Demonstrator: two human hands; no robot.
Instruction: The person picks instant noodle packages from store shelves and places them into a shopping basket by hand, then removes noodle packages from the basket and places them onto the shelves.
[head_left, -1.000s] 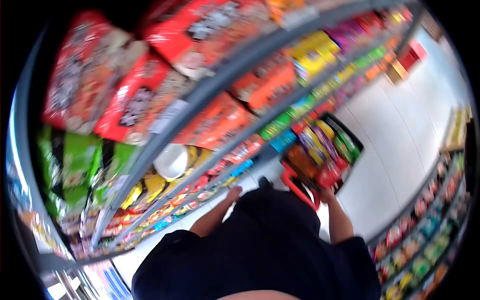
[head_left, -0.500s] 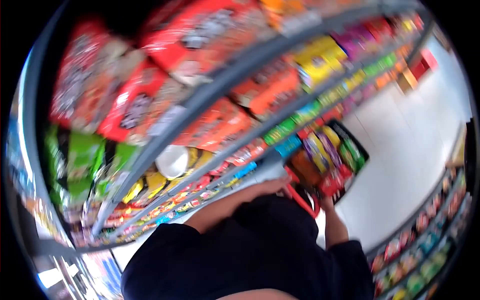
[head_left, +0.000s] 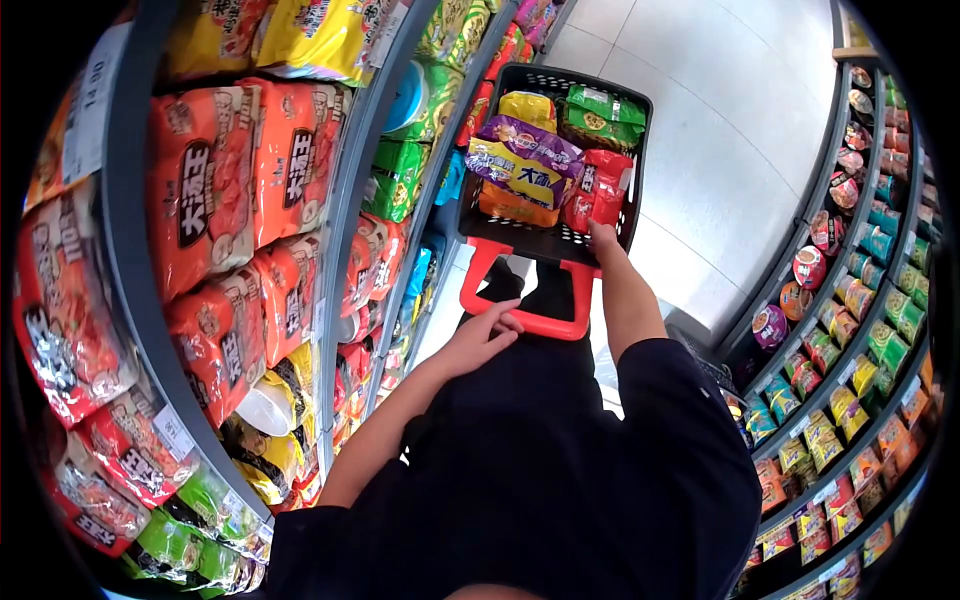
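In front of me is a black shopping basket (head_left: 643, 165) holding several bagged noodle packs. A purple-and-yellow noodle pack (head_left: 525, 165) lies on top. Beside it are a green noodle pack (head_left: 605, 118) and a red noodle pack (head_left: 598, 190). My right hand (head_left: 602, 242) grips the basket's near rim just below the red pack; some of its fingers are hidden. The red handle (head_left: 545, 325) is folded toward my body. My left hand (head_left: 487, 338) rests by the handle's left corner, its fingers stretched out and not wrapped round it.
Along the left runs a grey shelf unit (head_left: 345, 200) stacked with noodle packs, including large orange packs (head_left: 205, 180). A white bowl (head_left: 268, 405) sits among yellow packs there. On the right, curved-looking shelves (head_left: 800, 345) carry cups and bags. Pale floor tiles (head_left: 700, 130) lie between.
My view has turned, bringing the basket to upper centre and the right shelves further into sight. My left hand now shows stretched fingers at the handle; my right hand stays at the basket's near side.
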